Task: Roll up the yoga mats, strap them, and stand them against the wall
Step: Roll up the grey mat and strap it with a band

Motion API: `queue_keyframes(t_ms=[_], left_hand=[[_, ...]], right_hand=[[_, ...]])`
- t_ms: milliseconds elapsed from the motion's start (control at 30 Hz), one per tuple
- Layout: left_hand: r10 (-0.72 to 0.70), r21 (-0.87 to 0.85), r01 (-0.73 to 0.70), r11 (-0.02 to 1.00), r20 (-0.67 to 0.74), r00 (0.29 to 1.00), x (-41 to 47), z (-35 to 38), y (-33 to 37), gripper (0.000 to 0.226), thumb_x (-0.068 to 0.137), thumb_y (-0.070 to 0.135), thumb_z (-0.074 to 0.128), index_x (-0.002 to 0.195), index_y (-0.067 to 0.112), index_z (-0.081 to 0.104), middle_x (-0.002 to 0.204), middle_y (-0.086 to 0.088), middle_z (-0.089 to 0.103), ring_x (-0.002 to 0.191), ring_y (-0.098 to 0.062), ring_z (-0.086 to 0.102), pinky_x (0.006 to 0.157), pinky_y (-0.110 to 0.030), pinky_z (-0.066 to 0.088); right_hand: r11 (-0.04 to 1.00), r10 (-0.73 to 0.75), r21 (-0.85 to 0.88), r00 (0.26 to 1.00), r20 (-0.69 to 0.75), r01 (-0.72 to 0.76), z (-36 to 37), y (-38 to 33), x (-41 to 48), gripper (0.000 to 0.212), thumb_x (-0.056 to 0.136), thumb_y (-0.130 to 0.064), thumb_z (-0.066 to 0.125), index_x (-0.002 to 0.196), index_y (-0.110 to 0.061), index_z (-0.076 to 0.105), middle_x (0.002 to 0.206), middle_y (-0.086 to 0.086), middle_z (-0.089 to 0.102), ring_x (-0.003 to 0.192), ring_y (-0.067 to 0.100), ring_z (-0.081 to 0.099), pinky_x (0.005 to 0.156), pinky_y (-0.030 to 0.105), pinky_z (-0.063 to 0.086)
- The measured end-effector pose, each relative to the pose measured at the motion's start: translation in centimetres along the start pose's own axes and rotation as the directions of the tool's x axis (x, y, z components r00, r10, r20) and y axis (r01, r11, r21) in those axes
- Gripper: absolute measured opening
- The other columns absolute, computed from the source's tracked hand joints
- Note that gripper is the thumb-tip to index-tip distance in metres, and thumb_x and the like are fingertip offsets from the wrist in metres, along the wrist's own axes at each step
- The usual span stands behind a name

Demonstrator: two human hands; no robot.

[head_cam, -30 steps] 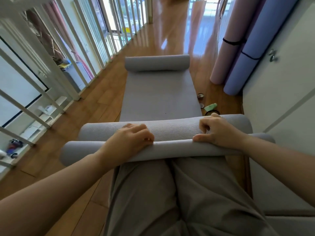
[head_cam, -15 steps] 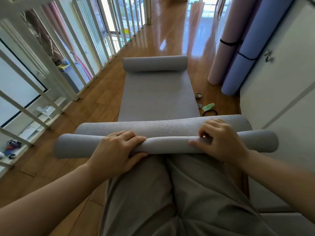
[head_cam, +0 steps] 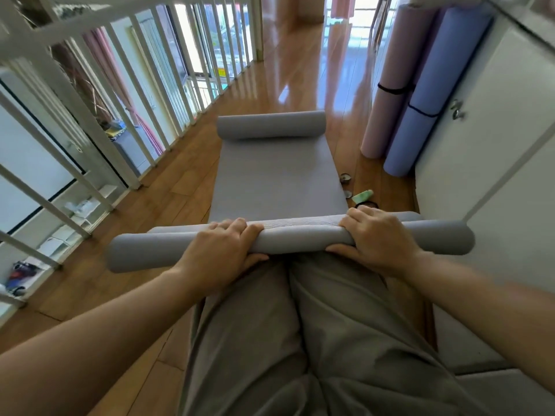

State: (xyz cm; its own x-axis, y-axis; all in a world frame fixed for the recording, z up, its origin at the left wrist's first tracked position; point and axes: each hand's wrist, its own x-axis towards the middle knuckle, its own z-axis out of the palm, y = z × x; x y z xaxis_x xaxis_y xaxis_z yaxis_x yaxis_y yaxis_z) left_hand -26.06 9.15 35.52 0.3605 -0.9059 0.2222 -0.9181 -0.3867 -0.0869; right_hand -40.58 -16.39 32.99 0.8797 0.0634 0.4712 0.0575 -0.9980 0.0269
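Kneeling at the near end of a grey yoga mat [head_cam: 274, 175], spread lengthwise down the wooden floor [head_cam: 300, 70] with its far end curled back on itself. Winding the near end into a roll [head_cam: 150, 253] just ahead of the knees.

Looks slanted against the flat part, so uneven pushing would probably cone it, leaving ends that stick out and a bundle hard to strap or stand. Likely to spring loose if released before strapping.

Leaning upright and strapped against the white wall [head_cam: 495, 151]: a pink rolled mat [head_cam: 387, 94] and a blue rolled mat [head_cam: 429, 85].

Gripping the roll from above, fingers curled over and thumbs tucked beneath: left hand [head_cam: 222, 250] and right hand [head_cam: 381, 238].

Risks catching a green tube [head_cam: 362, 196] and a black strap loop [head_cam: 370, 202], both just beside the mat's right edge.

No legible writing or brand anywhere
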Motion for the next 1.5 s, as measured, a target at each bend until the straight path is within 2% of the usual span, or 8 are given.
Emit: queue_keyframes(t_ms=[333,667,800,967,1100,1300,1367,1500], left_hand=[[0.215,-0.063,-0.215,0.975,-0.021,0.976,-3.5,-4.4,1.7,0.048,0.092,0.059,0.029,0.11,0.022,0.054,0.088,0.001,0.067,0.07,-0.015,0.067,0.06,-0.031,0.055],[0.052,-0.216,0.001,0.976,0.241,0.969,-4.5,-1.4,2.6,0.088,0.077,0.076,-0.011,0.122,0.027,0.048,0.115,0.004,0.042,0.105,-0.014,0.036,0.086,-0.035,0.043],[0.013,-0.232,0.068,0.97,0.33,0.944,-3.3,-1.3,2.0,0.073,0.078,0.07,-0.003,0.123,0.034,0.041,0.109,0.011,0.027,0.101,-0.007,0.023,0.098,-0.031,0.029],[0.015,-0.411,0.07,0.909,0.2,0.98,-2.3,-0.4,0.5,0.041,0.087,0.063,0.02,0.115,0.036,0.031,0.109,0.014,0.031,0.1,-0.001,0.028,0.093,-0.023,0.026],[0.091,-0.295,-0.117,0.948,-0.101,0.991,-1.8,0.0,1.1,0.019,0.095,0.042,0.041,0.101,0.026,0.05,0.099,0.002,0.058,0.088,-0.016,0.056,0.074,-0.03,0.05],[0.045,-0.038,-0.047,0.998,-0.038,0.998,-3.1,0.0,2.4,0.049,0.087,0.049,0.044,0.11,0.013,0.068,0.101,-0.004,0.067,0.082,-0.024,0.067,0.069,-0.036,0.056],[-0.001,-0.078,0.0,0.997,-0.005,1.0,-2.8,-0.1,2.2,0.051,0.088,0.05,0.043,0.114,0.014,0.067,0.101,-0.003,0.068,0.082,-0.023,0.068,0.069,-0.035,0.057],[-0.043,-0.176,0.055,0.983,0.068,0.997,-1.8,-0.8,1.5,0.049,0.09,0.053,0.039,0.117,0.021,0.063,0.101,0.004,0.066,0.085,-0.017,0.067,0.068,-0.032,0.056]], right_hand=[[0.981,-0.188,0.052,0.981,0.056,0.185,-5.1,-1.1,-2.0,0.065,0.089,-0.07,0.03,0.078,-0.016,0.064,0.074,0.0,0.062,0.061,0.015,0.057,0.05,0.028,0.047],[0.944,-0.032,0.324,0.966,0.257,-0.054,-2.7,-1.7,-3.4,0.059,0.083,-0.08,0.021,0.088,-0.026,0.044,0.079,-0.014,0.045,0.058,0.003,0.043,0.054,0.015,0.032],[0.923,-0.01,0.364,0.938,0.346,-0.124,-1.5,-0.7,-2.1,0.056,0.081,-0.083,0.017,0.078,-0.031,0.039,0.079,-0.013,0.038,0.066,0.005,0.043,0.059,0.017,0.032],[0.89,0.049,0.383,0.888,0.458,-0.246,-0.8,0.4,-0.4,0.05,0.074,-0.082,0.029,0.068,-0.034,0.042,0.076,-0.016,0.046,0.077,0.002,0.042,0.067,0.018,0.03],[0.791,0.13,0.452,0.836,0.534,-0.412,-0.7,0.8,0.8,0.049,0.071,-0.073,0.048,0.072,-0.024,0.046,0.075,-0.004,0.052,0.07,0.013,0.045,0.063,0.026,0.036],[0.775,0.158,0.417,0.784,0.601,-0.475,-0.3,1.5,2.4,0.045,0.076,-0.06,0.058,0.064,-0.017,0.049,0.063,-0.003,0.051,0.06,0.008,0.042,0.058,0.02,0.033],[0.77,0.193,0.442,0.828,0.526,-0.46,-0.2,1.4,2.7,0.048,0.074,-0.064,0.057,0.06,-0.018,0.05,0.059,-0.005,0.051,0.056,0.007,0.042,0.058,0.02,0.034],[0.939,0.103,0.33,0.995,-0.007,-0.095,0.0,-0.3,1.2,0.045,0.087,-0.055,0.054,0.063,-0.017,0.056,0.063,-0.005,0.055,0.057,0.009,0.047,0.062,0.027,0.042]])
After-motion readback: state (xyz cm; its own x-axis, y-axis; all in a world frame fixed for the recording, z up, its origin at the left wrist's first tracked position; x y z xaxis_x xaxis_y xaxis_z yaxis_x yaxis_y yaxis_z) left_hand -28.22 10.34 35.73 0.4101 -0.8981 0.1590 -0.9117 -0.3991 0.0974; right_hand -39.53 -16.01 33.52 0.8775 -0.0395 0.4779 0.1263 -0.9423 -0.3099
